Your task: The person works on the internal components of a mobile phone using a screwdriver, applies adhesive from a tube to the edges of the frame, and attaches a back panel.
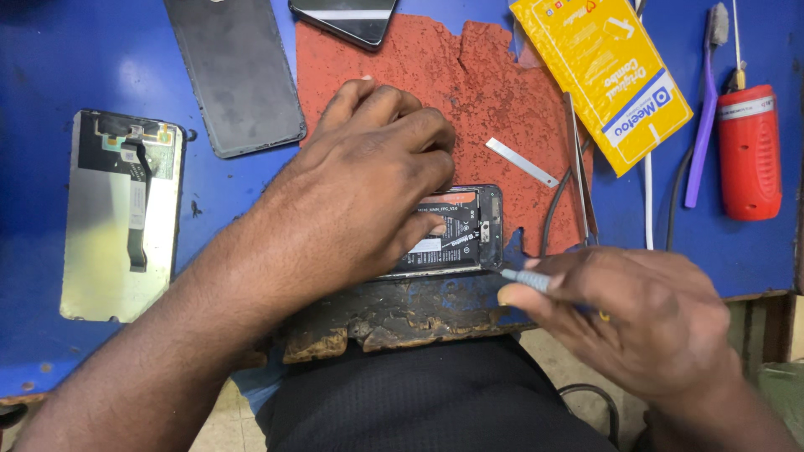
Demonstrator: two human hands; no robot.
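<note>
1. Left hand [368,180] lies palm down over the opened phone [459,230], fingers curled and pressing it onto the tabletop [50,67]; only the phone's right end shows, with dark inner parts and a small white label.
2. Right hand [624,310] is closed around a slim grey-tipped tool [523,279], whose tip sits just beside the phone's lower right corner.
3. The phone rests on a worn red mat [502,92] near the front edge of the blue tabletop, where the surface is chipped and dark.
4. Just right of the phone lie a thin metal strip [521,161] and long tweezers [578,167].
5. Further right are a yellow flat package [599,75], a purple toothbrush [703,109] and a red cylindrical tool [748,151].
6. Well to the left lie a detached screen panel [117,218], back side up with a ribbon cable, and a dark back cover [234,71]; another phone [347,18] sits at the top edge.
</note>
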